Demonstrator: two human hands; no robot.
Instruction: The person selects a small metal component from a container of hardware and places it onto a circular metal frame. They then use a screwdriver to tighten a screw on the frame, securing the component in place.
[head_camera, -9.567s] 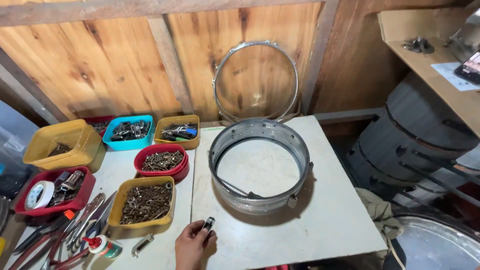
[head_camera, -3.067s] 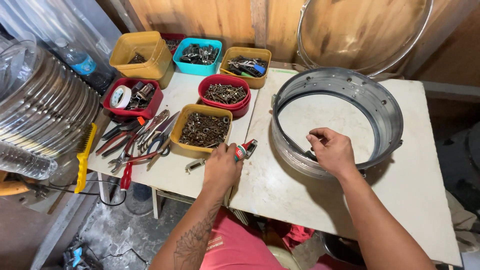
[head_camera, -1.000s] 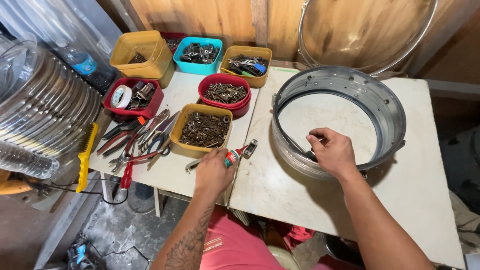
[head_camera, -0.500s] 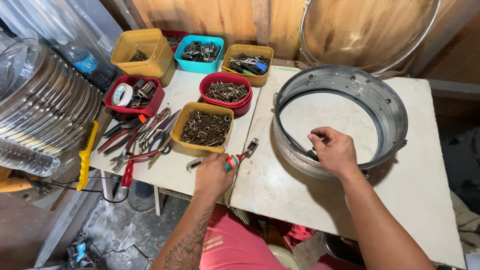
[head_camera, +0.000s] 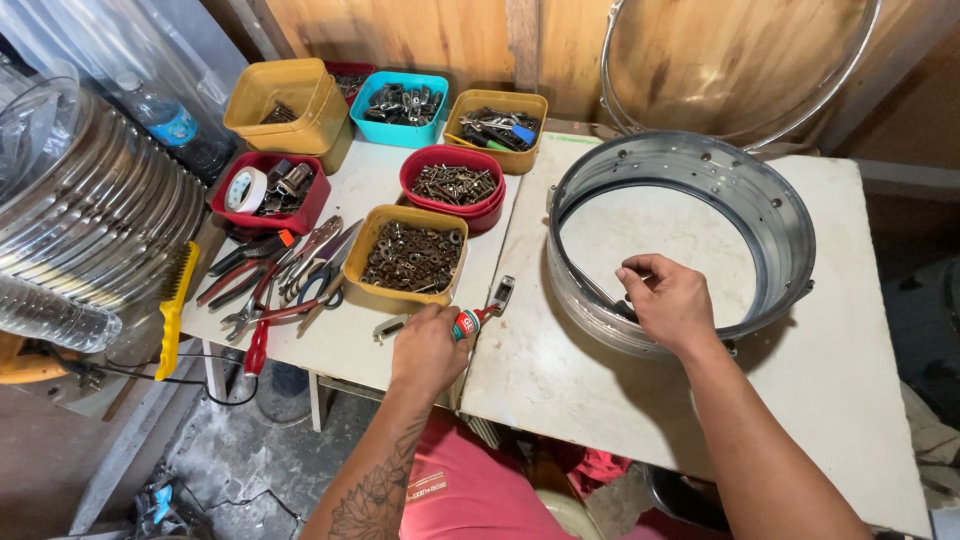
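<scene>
Now the left hand (head_camera: 425, 345) sits at about six o'clock on the near edge of the white table (head_camera: 850, 330), fingers clenched around the red handle of a small screwdriver (head_camera: 478, 312) whose shaft and metal tip point up toward one o'clock. Half a second ago the grip was the same; the tool has only tilted a touch, and the hand has barely shifted. Nearly ten seconds ago the left hand was alone at the table edge and the other was out of view.

The right hand (head_camera: 665, 300) rests at roughly seven o'clock on the metal drum shell (head_camera: 770, 215), reaching over its near wall, fingers curled and pinching something small and dark just inside the rim; what it pinches is too small to tell. It has kept that spot through the last three seconds.

Just beyond the left hand, at eleven o'clock from it, stands a yellow tray of washers and nuts (head_camera: 412, 255), with a red bowl of screws (head_camera: 452, 185) behind it. Farther left lies a heap of pliers (head_camera: 280, 280) and a yellow brush (head_camera: 172, 305). A chrome hoop (head_camera: 845, 75) leans on the wooden wall at twelve o'clock from the shell.
</scene>
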